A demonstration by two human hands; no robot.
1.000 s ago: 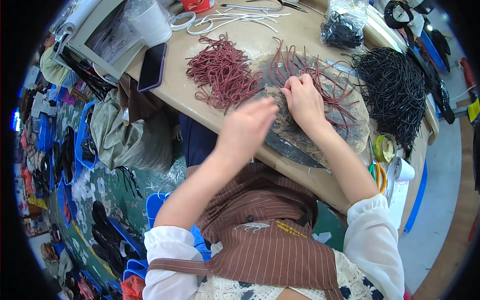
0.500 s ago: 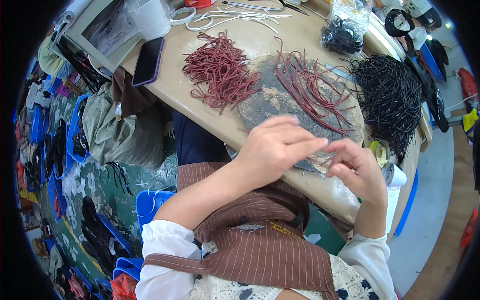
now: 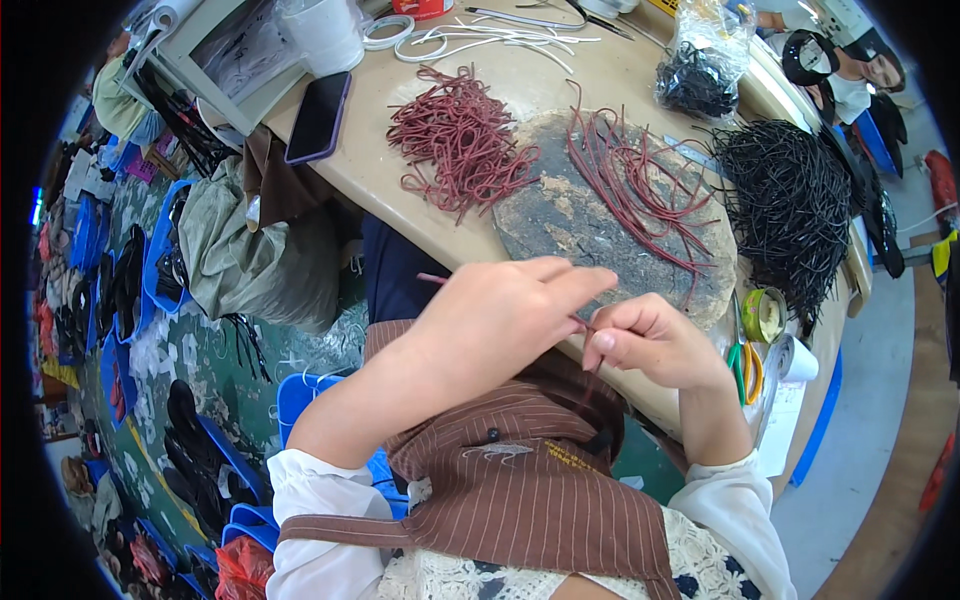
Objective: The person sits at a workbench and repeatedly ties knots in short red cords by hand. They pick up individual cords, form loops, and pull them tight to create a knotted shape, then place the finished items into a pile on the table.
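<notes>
A second ago the right hand [image 3: 655, 340] was over the bunch of dark red cords [image 3: 640, 190] on the round, worn grey-and-tan board [image 3: 545, 225]; now both hands are together before the board's near edge, above the brown pinstriped apron [image 3: 560, 510]. Since half a second ago, the right hand's loose curl has tightened into a thumb-and-forefinger pinch on a single thin dark red cord [image 3: 591, 384], which hangs below its fingertips. The left hand [image 3: 510, 305] lies back upward, fingers nearly straight and together, reaching toward the right; its underside is hidden, so its grip cannot be told. The bunch remains on the board, on the beige counter [image 3: 375, 130].
</notes>
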